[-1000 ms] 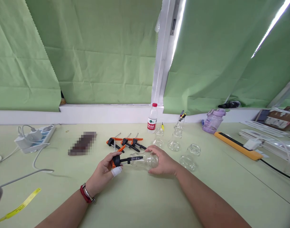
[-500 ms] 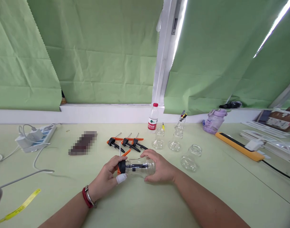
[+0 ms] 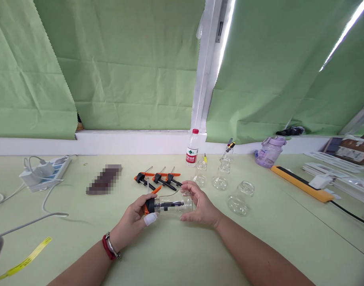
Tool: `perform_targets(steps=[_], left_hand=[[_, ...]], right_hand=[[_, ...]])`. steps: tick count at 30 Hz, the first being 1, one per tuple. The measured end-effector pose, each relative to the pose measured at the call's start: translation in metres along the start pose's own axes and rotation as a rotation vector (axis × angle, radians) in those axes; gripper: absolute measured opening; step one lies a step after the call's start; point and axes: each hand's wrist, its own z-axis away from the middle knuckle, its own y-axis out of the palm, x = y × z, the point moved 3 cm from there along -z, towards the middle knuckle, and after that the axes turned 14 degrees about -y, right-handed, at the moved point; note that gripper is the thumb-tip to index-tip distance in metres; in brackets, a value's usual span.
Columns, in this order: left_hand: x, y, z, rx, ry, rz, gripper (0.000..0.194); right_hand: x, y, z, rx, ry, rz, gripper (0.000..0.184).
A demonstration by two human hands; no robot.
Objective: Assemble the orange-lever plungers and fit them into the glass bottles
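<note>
My right hand grips a clear plastic bottle held sideways just above the green table. My left hand, with a white bandage on the thumb and a red bracelet at the wrist, holds the black and orange spray pump head at the bottle's mouth. The pump's black stem reaches inside the bottle. Behind my hands lie three more black and orange pump heads side by side.
Three empty clear bottles stand to the right, one on its side. A red-capped water bottle, a purple jug, a yellow power strip, a white power strip with cables and a yellow tape sit around.
My left hand has pushed the pump head into the bottle's mouth, so its stem sits inside. Both hands have shifted slightly with the bottle.
</note>
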Motion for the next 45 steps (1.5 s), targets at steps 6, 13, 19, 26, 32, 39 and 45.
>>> perform_targets(steps=[6, 13, 19, 26, 32, 39, 45], left_hand=[[-0.0037, 0.0029, 0.001, 0.0, -0.055, 0.098, 0.047], [-0.0041, 0.0003, -0.0007, -0.066, -0.057, 0.102, 0.045], [-0.0022, -0.0003, -0.0013, -0.041, -0.056, 0.142, 0.044], [-0.0033, -0.0008, 0.0008, -0.003, -0.049, 0.133, 0.044], [-0.0037, 0.0002, 0.0009, -0.008, -0.047, 0.11, 0.045], [-0.003, -0.0003, -0.0022, -0.018, -0.096, 0.158, 0.051], [-0.0036, -0.0003, -0.0016, -0.024, -0.094, 0.173, 0.053]], right_hand=[[-0.0047, 0.0031, -0.0011, -0.067, -0.039, -0.07, 0.079], [0.0026, 0.009, 0.0045, 0.068, 0.095, -0.175, 0.091], [0.0011, 0.0067, 0.0082, 0.162, 0.144, -0.256, 0.104], [0.0001, 0.0027, 0.0061, 0.105, 0.243, -0.407, 0.087], [-0.0016, 0.0048, 0.0063, 0.104, 0.353, -0.401, 0.062], [-0.0019, 0.0034, 0.0065, 0.066, 0.291, -0.423, 0.071], [-0.0007, 0.0004, 0.0054, 0.11, 0.279, -0.473, 0.078]])
